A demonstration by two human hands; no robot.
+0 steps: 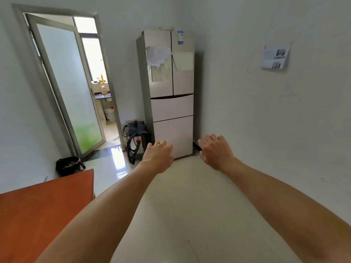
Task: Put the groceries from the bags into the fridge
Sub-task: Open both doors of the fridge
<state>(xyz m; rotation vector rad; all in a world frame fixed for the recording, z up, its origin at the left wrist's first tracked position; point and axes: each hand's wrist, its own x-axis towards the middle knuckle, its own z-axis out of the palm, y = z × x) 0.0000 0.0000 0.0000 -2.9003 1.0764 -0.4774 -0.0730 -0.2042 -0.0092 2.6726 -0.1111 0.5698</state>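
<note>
Both bare arms reach forward, backs of the hands up. The left grip (158, 156) is open with its fingers loosely bent and has hold of nothing. The right grip (216, 151) is open too, its fingers spread and its palm down, and it also holds nothing.

Beyond both grips and well apart from them, the tall beige four-door fridge (171, 73) stands in the corner of the room. Its two upper doors and two lower drawers are closed, and papers are stuck on the upper doors.

Just left of the left grip and farther off stands a grey canister vacuum with a black hose (136, 137). Farther left, a black bag (68, 166) lies on the pale glossy tiled floor (190, 205); what it holds cannot be told. Left of the left arm and nearer the camera is the corner of a red-brown wooden worktop (43, 209). A frosted-glass door (66, 82) stands open far to the left. A printed sheet (275, 56) hangs on the wall above and to the right of the right grip.
</note>
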